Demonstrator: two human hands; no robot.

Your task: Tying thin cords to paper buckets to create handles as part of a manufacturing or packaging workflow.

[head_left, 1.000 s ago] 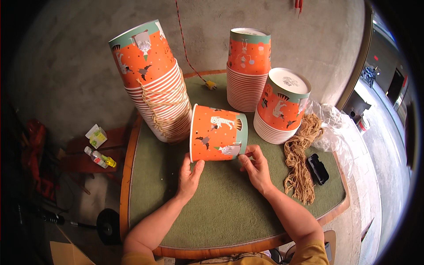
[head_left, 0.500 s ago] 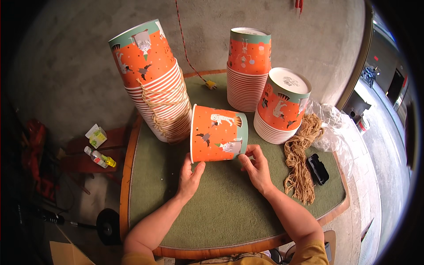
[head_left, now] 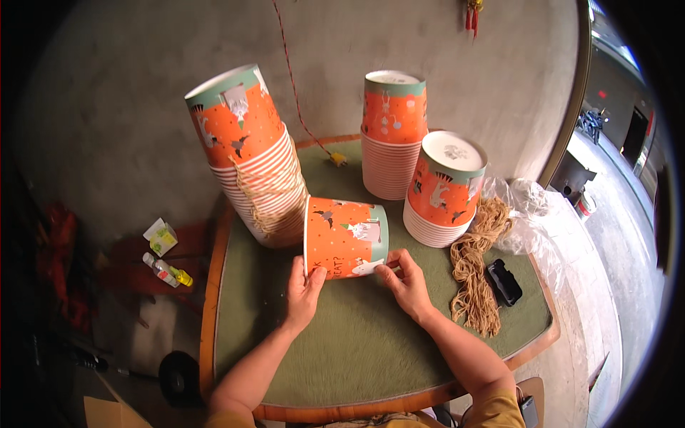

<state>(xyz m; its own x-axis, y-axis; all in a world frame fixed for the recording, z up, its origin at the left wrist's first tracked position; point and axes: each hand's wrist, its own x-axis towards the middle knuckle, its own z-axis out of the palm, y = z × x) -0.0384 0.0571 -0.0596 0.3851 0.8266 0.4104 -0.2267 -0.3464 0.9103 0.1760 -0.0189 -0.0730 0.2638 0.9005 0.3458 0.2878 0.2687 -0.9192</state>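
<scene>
An orange paper bucket [head_left: 342, 239] with a green base band and white rim lies on its side between my hands, printed with bats and ghost-like figures. My left hand [head_left: 305, 292] grips its rim end from below, the thumb on the printed wall. At the green base end my right hand [head_left: 404, 284] pinches the edge between thumb and fingers. Behind it to the left leans a tall stack of the same buckets [head_left: 257, 164], upside down and wound with twine [head_left: 267, 192]. Two more upside-down stacks stand at the back, one further off [head_left: 394, 135] and a shorter one [head_left: 444, 189] to its right.
Right of my hands lie a hank of brown twine [head_left: 477, 274], a black plastic case [head_left: 504, 282] and crumpled clear plastic [head_left: 531, 214]. A yellow plug [head_left: 337, 159] on a red cord rests at the green table's [head_left: 335, 349] back. Bottles [head_left: 168, 271] stand on a low red bench left.
The bucket has been turned about its length, bringing printed lettering and another ghost figure into sight. Both hands still hold its ends. The whole view has shifted slightly.
</scene>
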